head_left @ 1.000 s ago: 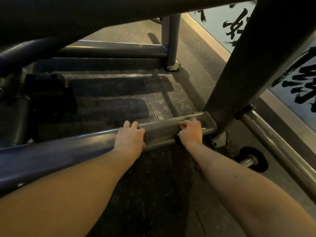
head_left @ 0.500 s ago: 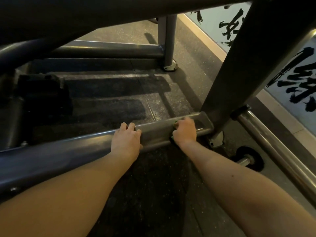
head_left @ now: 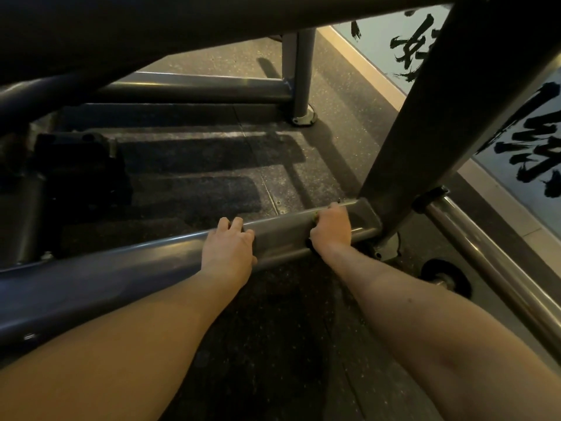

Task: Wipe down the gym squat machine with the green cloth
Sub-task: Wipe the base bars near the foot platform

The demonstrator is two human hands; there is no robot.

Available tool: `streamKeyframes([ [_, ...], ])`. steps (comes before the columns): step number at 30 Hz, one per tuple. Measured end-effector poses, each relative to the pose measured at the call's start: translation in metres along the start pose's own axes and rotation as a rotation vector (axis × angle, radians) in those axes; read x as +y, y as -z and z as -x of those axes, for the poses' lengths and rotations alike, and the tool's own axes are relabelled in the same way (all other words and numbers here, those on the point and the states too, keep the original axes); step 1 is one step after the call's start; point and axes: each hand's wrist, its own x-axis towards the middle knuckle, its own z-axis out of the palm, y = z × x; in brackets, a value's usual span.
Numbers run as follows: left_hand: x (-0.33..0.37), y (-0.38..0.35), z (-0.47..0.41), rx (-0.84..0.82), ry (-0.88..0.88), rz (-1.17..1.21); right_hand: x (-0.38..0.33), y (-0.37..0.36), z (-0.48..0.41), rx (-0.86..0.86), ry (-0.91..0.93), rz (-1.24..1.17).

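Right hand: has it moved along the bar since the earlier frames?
No: the right hand, gripping the green cloth, keeps its gap to the slanted post.

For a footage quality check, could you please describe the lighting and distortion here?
Head view: dim warm light; hard shadows stripe the floor; a sheen runs along the base bar; wide-angle distortion bows straight edges; the green cloth barely shows under the right hand.
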Motion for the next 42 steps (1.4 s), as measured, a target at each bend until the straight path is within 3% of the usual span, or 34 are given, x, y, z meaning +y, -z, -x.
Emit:
streamKeyframes([
  [2, 0.000, -0.001, 0.000, 0.000, -0.002, -0.005, -0.019, -0.012, 0.020, 0.020, 0.052, -0.058],
  [8, 0.002, -0.002, 0.000, 0.030, -0.003, -0.023, -0.015, -0.021, 0.054, -0.144, 0.580, -0.143],
  [11, 0.000, 0.001, -0.001, 0.005, -0.002, -0.009, 0.008, -0.024, 0.037, -0.127, 0.647, -0.081],
  [17, -0.001, 0.000, -0.002, -0.004, -0.008, 0.006, 0.044, -0.011, -0.035, -0.120, 0.086, -0.125],
  [21, 0.000, 0.000, -0.003, 0.010, -0.009, -0.004, 0.038, -0.021, -0.046, -0.045, -0.104, -0.181],
  [24, 0.000, -0.002, 0.000, 0.031, -0.011, 0.002, 0.015, -0.019, -0.015, 0.054, -0.120, -0.174],
  [30, 0.003, -0.002, 0.004, 0.042, -0.024, -0.012, -0.016, -0.036, 0.064, 0.131, -0.218, -0.549],
  [36, 0.019, 0.000, -0.008, 0.051, -0.085, -0.049, -0.028, -0.040, 0.062, 0.195, -0.586, -0.854],
  [42, 0.032, -0.009, -0.024, 0.077, -0.201, -0.022, 0.022, -0.015, 0.018, 0.268, -0.873, -1.081],
])
